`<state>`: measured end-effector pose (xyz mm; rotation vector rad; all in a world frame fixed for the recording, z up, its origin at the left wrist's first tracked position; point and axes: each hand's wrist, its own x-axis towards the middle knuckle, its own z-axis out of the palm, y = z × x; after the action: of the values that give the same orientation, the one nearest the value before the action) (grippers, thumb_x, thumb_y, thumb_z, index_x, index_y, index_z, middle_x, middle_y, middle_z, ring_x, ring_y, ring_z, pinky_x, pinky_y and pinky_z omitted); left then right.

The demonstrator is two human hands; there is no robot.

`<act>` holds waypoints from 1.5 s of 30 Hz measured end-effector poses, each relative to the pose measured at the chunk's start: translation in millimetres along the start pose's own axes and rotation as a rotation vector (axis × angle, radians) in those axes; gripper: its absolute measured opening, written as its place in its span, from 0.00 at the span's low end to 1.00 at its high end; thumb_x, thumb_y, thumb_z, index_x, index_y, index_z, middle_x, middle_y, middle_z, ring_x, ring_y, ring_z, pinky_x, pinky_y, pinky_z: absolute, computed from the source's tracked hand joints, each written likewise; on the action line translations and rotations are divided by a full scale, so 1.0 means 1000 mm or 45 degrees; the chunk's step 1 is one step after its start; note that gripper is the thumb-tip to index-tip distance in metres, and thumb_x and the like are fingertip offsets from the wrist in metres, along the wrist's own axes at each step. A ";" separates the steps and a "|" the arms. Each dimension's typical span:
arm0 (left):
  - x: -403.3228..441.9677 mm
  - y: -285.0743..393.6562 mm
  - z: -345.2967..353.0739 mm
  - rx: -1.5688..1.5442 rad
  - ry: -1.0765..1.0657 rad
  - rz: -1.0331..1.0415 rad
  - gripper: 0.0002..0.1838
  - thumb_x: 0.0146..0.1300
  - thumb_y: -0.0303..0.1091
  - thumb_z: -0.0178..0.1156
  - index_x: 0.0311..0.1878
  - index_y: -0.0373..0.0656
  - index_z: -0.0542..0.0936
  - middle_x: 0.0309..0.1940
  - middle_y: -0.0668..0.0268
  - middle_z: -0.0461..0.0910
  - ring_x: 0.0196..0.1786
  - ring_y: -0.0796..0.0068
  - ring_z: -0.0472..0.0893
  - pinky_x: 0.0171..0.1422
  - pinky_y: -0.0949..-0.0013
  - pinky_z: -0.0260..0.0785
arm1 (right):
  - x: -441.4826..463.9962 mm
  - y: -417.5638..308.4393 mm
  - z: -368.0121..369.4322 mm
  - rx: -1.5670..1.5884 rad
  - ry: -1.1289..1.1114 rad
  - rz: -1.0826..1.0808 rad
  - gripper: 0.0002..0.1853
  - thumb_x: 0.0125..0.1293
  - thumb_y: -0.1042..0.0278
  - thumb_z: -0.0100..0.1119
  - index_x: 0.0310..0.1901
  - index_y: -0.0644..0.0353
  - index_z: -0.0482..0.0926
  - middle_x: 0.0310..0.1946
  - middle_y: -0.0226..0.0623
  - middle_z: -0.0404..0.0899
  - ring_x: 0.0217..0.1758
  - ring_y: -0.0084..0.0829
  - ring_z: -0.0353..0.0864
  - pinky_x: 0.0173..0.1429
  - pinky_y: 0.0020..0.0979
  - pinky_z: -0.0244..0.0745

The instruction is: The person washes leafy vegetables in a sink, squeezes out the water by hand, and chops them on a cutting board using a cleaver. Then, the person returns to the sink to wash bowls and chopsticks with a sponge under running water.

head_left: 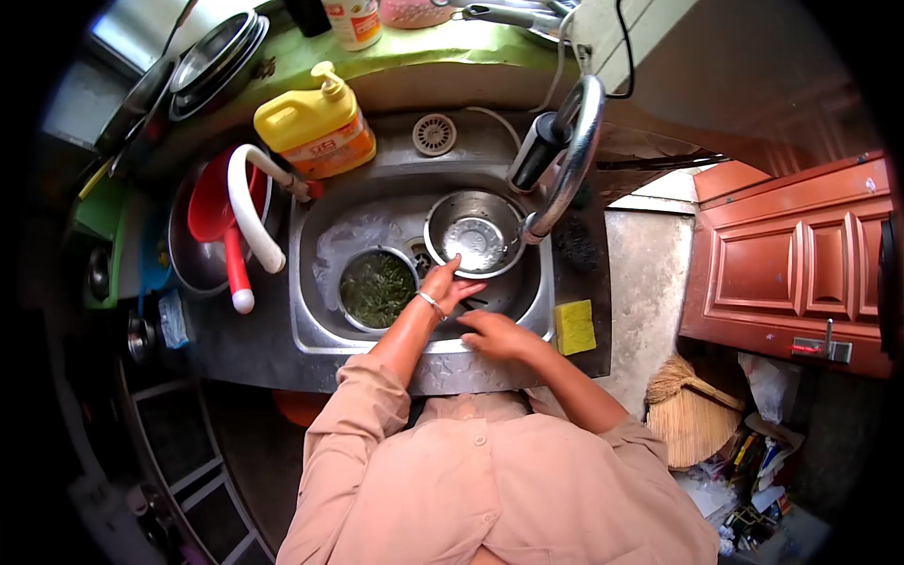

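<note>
Head view shows a metal basin [191, 266] with a red dipper [211, 202] left of the sink [297, 282], then, inside it, a pot [363, 329] of greens [379, 290], the left hand [446, 287], fingers spread, thumb at the rim of a steel bowl [471, 215], and, near the sink's front edge, the right hand [500, 335], finger state unclear.

The metal sink [395, 193], yellow sponge [575, 327] and stacked pans [215, 56] show a kitchen.
</note>
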<state>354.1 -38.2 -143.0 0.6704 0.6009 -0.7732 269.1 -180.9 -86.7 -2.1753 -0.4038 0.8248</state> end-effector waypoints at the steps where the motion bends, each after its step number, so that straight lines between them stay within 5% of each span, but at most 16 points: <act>1: 0.007 -0.012 -0.006 -0.055 -0.018 -0.017 0.22 0.71 0.41 0.45 0.59 0.33 0.63 0.56 0.47 0.70 0.59 0.48 0.71 0.63 0.44 0.67 | -0.012 -0.001 -0.008 0.165 0.072 -0.092 0.18 0.62 0.64 0.54 0.50 0.66 0.75 0.52 0.51 0.75 0.57 0.44 0.73 0.62 0.40 0.65; 5: 0.022 -0.046 -0.024 -0.137 -0.090 -0.211 0.22 0.69 0.40 0.49 0.56 0.29 0.64 0.52 0.46 0.69 0.54 0.54 0.74 0.58 0.58 0.73 | -0.031 -0.001 -0.043 0.303 0.390 -0.010 0.15 0.63 0.68 0.54 0.50 0.65 0.77 0.45 0.45 0.80 0.49 0.38 0.79 0.54 0.32 0.71; 7: 0.000 -0.043 -0.013 -0.053 0.155 -0.237 0.23 0.68 0.38 0.51 0.56 0.28 0.64 0.53 0.46 0.68 0.54 0.53 0.74 0.56 0.61 0.73 | -0.030 0.007 -0.046 0.363 0.457 0.123 0.15 0.63 0.69 0.55 0.50 0.64 0.77 0.45 0.41 0.80 0.46 0.30 0.79 0.52 0.28 0.72; 11: -0.069 -0.022 -0.010 -0.384 0.279 -0.043 0.28 0.66 0.33 0.52 0.59 0.21 0.55 0.56 0.38 0.61 0.58 0.49 0.69 0.64 0.55 0.65 | -0.020 0.008 -0.050 0.477 0.547 0.103 0.16 0.63 0.70 0.56 0.53 0.63 0.76 0.46 0.39 0.80 0.47 0.28 0.78 0.51 0.27 0.72; 13: -0.078 -0.017 -0.034 -0.714 0.294 -0.022 0.32 0.65 0.31 0.50 0.63 0.22 0.47 0.60 0.37 0.57 0.60 0.46 0.66 0.69 0.52 0.60 | -0.008 0.015 -0.046 0.428 0.655 0.077 0.19 0.61 0.67 0.58 0.53 0.64 0.75 0.45 0.45 0.78 0.43 0.34 0.81 0.48 0.29 0.74; 15: -0.074 -0.018 -0.048 -0.810 0.558 0.085 0.31 0.65 0.32 0.50 0.64 0.26 0.50 0.62 0.40 0.57 0.63 0.46 0.64 0.70 0.51 0.57 | 0.008 0.021 -0.040 0.441 0.659 0.088 0.20 0.59 0.68 0.59 0.52 0.64 0.75 0.48 0.46 0.77 0.46 0.38 0.79 0.51 0.33 0.73; 18: -0.048 -0.020 -0.065 -1.033 0.695 0.302 0.27 0.66 0.33 0.48 0.63 0.30 0.55 0.62 0.42 0.59 0.65 0.48 0.62 0.69 0.50 0.58 | 0.041 0.032 -0.028 -0.166 0.838 -0.116 0.17 0.56 0.68 0.59 0.48 0.61 0.78 0.49 0.47 0.76 0.53 0.47 0.74 0.58 0.42 0.70; 19: -0.041 -0.019 -0.060 -1.080 0.858 0.340 0.23 0.66 0.35 0.46 0.60 0.29 0.61 0.60 0.43 0.63 0.65 0.49 0.64 0.68 0.51 0.60 | 0.046 0.029 -0.031 -0.166 0.827 -0.124 0.17 0.56 0.68 0.59 0.48 0.61 0.78 0.49 0.47 0.76 0.53 0.47 0.74 0.58 0.42 0.70; 21: -0.026 -0.026 -0.070 -1.172 0.868 0.429 0.21 0.67 0.36 0.43 0.56 0.29 0.65 0.56 0.46 0.69 0.60 0.50 0.70 0.64 0.51 0.64 | 0.055 0.024 -0.032 -0.325 0.352 0.197 0.17 0.55 0.66 0.61 0.47 0.58 0.80 0.48 0.47 0.77 0.52 0.46 0.75 0.56 0.41 0.71; 22: -0.021 -0.026 -0.076 -1.199 0.850 0.379 0.17 0.63 0.33 0.43 0.53 0.37 0.70 0.47 0.54 0.75 0.47 0.58 0.77 0.49 0.60 0.76 | 0.055 0.025 -0.029 -0.385 0.241 0.220 0.16 0.53 0.65 0.63 0.45 0.55 0.81 0.45 0.45 0.78 0.51 0.46 0.76 0.55 0.42 0.72; 27: -0.005 -0.023 -0.079 -1.194 0.985 0.533 0.15 0.60 0.26 0.45 0.48 0.34 0.72 0.40 0.54 0.77 0.33 0.63 0.79 0.30 0.73 0.78 | 0.053 0.022 -0.021 -0.447 0.222 0.217 0.15 0.53 0.65 0.63 0.44 0.55 0.81 0.42 0.45 0.78 0.48 0.46 0.77 0.53 0.42 0.73; 30: 0.007 -0.018 -0.097 -1.254 1.049 0.283 0.11 0.57 0.21 0.48 0.43 0.29 0.72 0.34 0.51 0.77 0.25 0.62 0.78 0.22 0.75 0.75 | 0.052 0.026 -0.020 -0.362 0.295 0.173 0.16 0.54 0.64 0.62 0.45 0.56 0.80 0.43 0.46 0.78 0.48 0.46 0.77 0.53 0.42 0.72; 40: -0.013 -0.013 -0.093 -1.192 0.734 0.477 0.06 0.55 0.15 0.47 0.37 0.27 0.71 0.31 0.49 0.76 0.26 0.62 0.78 0.25 0.75 0.77 | 0.054 0.007 -0.034 0.385 0.767 -0.286 0.19 0.58 0.72 0.58 0.53 0.58 0.75 0.45 0.45 0.76 0.47 0.41 0.78 0.52 0.34 0.73; 45: -0.030 -0.017 -0.081 -0.942 0.542 0.509 0.07 0.53 0.15 0.47 0.36 0.28 0.71 0.33 0.50 0.76 0.31 0.59 0.80 0.28 0.70 0.79 | 0.073 -0.042 -0.042 0.419 0.699 -0.557 0.21 0.57 0.73 0.58 0.55 0.59 0.73 0.50 0.43 0.75 0.44 0.36 0.78 0.49 0.30 0.73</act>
<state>304.1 24.8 -178.9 0.2420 1.0296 0.0016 351.0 -138.5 -65.3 -1.8093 -0.4049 0.0352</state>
